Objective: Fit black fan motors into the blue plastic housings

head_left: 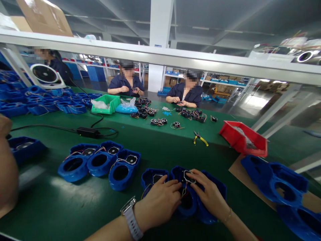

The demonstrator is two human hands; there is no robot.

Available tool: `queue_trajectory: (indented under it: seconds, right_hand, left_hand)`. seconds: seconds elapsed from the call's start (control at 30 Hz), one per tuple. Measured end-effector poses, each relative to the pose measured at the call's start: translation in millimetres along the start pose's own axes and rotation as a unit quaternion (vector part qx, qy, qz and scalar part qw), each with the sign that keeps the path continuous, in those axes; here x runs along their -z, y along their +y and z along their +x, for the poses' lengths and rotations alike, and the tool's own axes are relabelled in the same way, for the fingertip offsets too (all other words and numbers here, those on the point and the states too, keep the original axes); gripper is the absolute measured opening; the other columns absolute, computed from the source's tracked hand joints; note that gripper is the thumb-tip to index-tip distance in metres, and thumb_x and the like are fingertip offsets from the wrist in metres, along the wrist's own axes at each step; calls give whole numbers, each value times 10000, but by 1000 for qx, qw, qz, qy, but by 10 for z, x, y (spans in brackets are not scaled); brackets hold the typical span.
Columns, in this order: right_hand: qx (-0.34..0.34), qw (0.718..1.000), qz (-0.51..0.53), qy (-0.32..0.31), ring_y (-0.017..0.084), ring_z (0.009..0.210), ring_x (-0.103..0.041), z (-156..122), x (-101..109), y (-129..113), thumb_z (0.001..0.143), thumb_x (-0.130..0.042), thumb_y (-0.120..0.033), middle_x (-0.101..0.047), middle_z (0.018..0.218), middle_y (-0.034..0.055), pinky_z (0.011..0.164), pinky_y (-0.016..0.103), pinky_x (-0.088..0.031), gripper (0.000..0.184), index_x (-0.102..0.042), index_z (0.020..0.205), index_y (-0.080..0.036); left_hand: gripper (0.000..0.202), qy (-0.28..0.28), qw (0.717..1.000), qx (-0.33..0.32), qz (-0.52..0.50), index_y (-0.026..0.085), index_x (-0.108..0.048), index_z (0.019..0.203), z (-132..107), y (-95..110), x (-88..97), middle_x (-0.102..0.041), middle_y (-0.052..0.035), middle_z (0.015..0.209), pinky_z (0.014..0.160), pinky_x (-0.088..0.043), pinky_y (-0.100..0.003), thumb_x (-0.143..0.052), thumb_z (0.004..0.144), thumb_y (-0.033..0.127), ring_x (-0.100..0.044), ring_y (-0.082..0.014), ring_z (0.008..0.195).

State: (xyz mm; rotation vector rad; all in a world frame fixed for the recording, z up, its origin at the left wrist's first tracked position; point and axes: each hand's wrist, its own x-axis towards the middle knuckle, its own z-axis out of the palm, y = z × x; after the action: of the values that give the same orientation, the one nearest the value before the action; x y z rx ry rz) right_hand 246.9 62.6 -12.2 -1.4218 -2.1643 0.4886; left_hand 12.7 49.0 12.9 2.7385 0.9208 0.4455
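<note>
Both my hands work at a blue plastic housing (188, 205) with a round opening, in the front middle of the table. My right hand (212, 194) has its fingers on a small black motor (187, 176) with thin wires, seated in the housing's upper part. My left hand (160, 202), with a watch on the wrist, has its fingers bent together on the housing's left edge; its thumb is hidden. Another blue housing (146, 174) lies partly under my left hand, and a third (222, 184) is partly behind my right hand.
Several finished-looking blue housings (120, 187) with motors lie to the left. Yellow-handled pliers (200, 139), a red bin (225, 132), a green bin (115, 102) and a black power adapter (87, 132) are farther back. Two co-workers sit opposite; a person's arm (7, 177) is at far left.
</note>
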Motion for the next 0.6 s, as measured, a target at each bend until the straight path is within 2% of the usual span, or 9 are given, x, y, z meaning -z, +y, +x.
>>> queue_trajectory:
  seconds: [0.2,0.43,0.6]
  right_hand:
    - [22,999,-40,-18,257,1221,-471,2,12,-35,925,-421,-269,-515,1296,89,1036,461,-416,336,-597,1211,-258]
    - [-12,1000,19,10,247,1236,-460,-10,-22,-9,950,-413,-330,-494,1324,77,1045,464,-407,324,-570,1225,-261]
    - [28,1000,-8,0,252,1227,-470,-15,-11,5,957,-405,-321,-493,1323,85,1038,446,-420,335,-564,1245,-257]
  left_hand:
    - [222,7,1000,3,20,169,-631,1012,7,29,6,-587,-79,1248,1034,-362,-461,-447,955,279,-530,-230,1178]
    - [242,14,999,2,30,146,-629,1000,16,51,8,-590,-98,1231,1019,-361,-458,-435,959,285,-539,-243,1154]
    - [236,12,999,-1,41,146,-627,989,23,75,18,-590,-103,1213,1017,-358,-446,-437,955,283,-532,-249,1156]
